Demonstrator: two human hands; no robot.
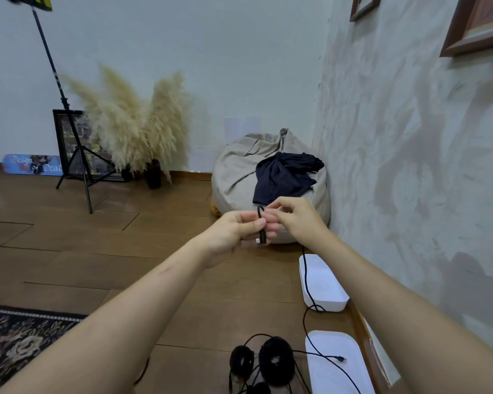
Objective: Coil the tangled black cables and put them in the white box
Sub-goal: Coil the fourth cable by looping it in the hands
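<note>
Head view: black cable (307, 277), one end folded into a starting loop, left hand (239, 231) pinching the plug end, right hand (296, 220) pinching the strand, seemingly to feed slack, remainder trailing across the open white box (326, 305) to the floor (182, 265).

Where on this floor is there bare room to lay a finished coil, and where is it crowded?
Bare wood floor lies between the rug, the tripod and the beanbag. The white box is free inside, apart from the black cable trailing across it. Crowded: beside the white lid, where the black tangle lies.
</note>
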